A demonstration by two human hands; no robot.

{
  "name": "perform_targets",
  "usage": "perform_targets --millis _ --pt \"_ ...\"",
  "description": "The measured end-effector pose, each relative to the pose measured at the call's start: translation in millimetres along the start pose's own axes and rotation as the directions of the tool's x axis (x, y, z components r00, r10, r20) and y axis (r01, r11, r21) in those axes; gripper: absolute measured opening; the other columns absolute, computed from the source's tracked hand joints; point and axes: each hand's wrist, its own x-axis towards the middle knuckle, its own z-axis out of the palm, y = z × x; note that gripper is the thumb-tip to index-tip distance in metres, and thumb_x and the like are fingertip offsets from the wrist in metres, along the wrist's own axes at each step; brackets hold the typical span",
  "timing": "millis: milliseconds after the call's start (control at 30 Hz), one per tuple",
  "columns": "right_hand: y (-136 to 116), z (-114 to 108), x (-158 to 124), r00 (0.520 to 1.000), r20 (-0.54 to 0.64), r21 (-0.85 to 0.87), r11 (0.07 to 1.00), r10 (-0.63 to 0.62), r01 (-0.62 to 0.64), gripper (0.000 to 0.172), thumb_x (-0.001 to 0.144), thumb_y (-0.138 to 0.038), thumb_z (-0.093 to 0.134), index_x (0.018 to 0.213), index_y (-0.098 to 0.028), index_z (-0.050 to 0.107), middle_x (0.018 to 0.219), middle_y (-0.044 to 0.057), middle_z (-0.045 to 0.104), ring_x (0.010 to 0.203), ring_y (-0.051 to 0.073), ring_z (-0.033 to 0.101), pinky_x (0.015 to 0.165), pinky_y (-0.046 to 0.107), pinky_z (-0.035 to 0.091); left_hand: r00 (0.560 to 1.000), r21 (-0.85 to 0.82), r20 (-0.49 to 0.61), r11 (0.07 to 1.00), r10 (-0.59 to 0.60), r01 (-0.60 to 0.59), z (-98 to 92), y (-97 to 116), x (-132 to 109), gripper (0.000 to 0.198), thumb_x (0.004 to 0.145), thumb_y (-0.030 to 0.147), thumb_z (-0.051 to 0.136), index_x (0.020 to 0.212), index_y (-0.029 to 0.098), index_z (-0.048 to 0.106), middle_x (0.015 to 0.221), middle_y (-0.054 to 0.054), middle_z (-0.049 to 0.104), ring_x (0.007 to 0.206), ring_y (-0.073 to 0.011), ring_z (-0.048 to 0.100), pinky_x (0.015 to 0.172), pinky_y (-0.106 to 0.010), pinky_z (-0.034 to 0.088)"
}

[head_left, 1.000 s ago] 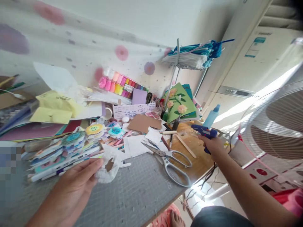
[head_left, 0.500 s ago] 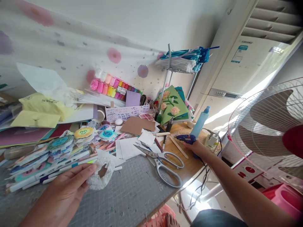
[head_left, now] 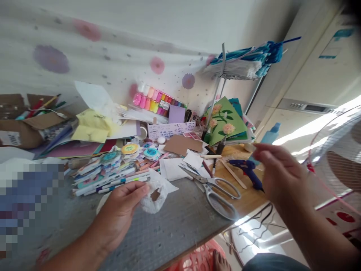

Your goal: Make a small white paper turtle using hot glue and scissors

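Note:
My left hand (head_left: 121, 210) pinches a white lace-like piece (head_left: 153, 194) with a small brown cardboard bit on it, over the grey cutting mat (head_left: 175, 226). My right hand (head_left: 278, 171) hovers above the table's right end, fingers loosely curled and blurred, with nothing visible in them. Just left of it a blue glue gun (head_left: 248, 169) lies on the wooden tabletop. Grey-handled scissors (head_left: 217, 190) lie open between my two hands.
Stacked markers and paper badges (head_left: 113, 173) sit behind my left hand. A clay colour set (head_left: 158, 103), a green flower card (head_left: 224, 122), brown card (head_left: 182, 145), a wooden stick (head_left: 232, 173), a blue bottle (head_left: 269, 137) and a fan (head_left: 338, 158) crowd the far side and right.
My right hand let go of the blue glue gun, which now lies on the table, and lifted up to the right. My left hand still holds the lace piece.

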Motion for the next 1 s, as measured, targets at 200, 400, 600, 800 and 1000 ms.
perform_targets --millis 200,400,600,800,1000 --pt "-56 93 -52 0.583 0.776 0.104 0.862 0.242 -0.495 0.039 0.085 -0.05 0.056 0.106 -0.019 0.066 0.103 0.009 0.065 0.095 0.022 0.06 0.078 0.034 0.049 0.997 0.027 0.073 1.0 0.0 -0.002 -6.3 -2 -3 0.014 0.068 0.033 0.074 0.067 0.019 0.071 0.067 0.0 0.068 0.065 -0.0141 0.057 0.062 -0.023 0.044" --pt "-51 126 -60 0.512 0.745 0.158 0.633 0.428 -0.758 0.022 0.064 -0.032 0.077 0.072 -0.015 0.065 0.063 -0.002 0.058 0.059 0.01 0.05 0.059 0.023 0.04 0.995 0.096 0.096 0.994 0.033 -0.043 -11.1 0 -1 0.02 0.071 0.036 0.071 0.064 0.018 0.065 0.061 0.0 0.063 0.059 -0.0136 0.052 0.058 -0.024 0.04" --pt "-57 130 -63 0.726 0.66 0.066 0.947 0.194 -0.313 0.008 0.073 -0.021 0.064 0.067 -0.016 0.064 0.064 0.001 0.061 0.06 0.013 0.054 0.057 0.025 0.04 0.997 0.227 0.036 0.971 0.063 -0.07 -14.1 -8 4 0.025 0.074 0.037 0.065 0.061 0.017 0.057 0.058 0.001 0.058 0.057 -0.0134 0.048 0.056 -0.025 0.036" --pt "-68 132 -77 0.733 0.55 0.089 0.901 -0.4 0.424 0.018 0.076 -0.003 0.055 0.072 -0.015 0.067 0.065 0.003 0.061 0.062 0.015 0.054 0.056 0.025 0.04 0.999 0.128 0.009 0.991 0.049 -0.05 -14.1 -12 3 0.023 0.072 0.034 0.068 0.062 0.017 0.056 0.056 0.004 0.054 0.054 -0.0097 0.043 0.053 -0.023 0.035" --pt "-70 130 -83 0.648 0.55 0.011 0.781 -0.526 0.624 0.016 0.083 -0.006 0.054 0.077 -0.014 0.067 0.064 0.004 0.059 0.059 0.016 0.05 0.054 0.027 0.039 0.999 0.024 0.033 0.999 0.042 -0.043 -11.5 -13 -1 0.023 0.072 0.031 0.069 0.061 0.016 0.056 0.055 0.004 0.053 0.052 -0.0083 0.042 0.052 -0.021 0.034"
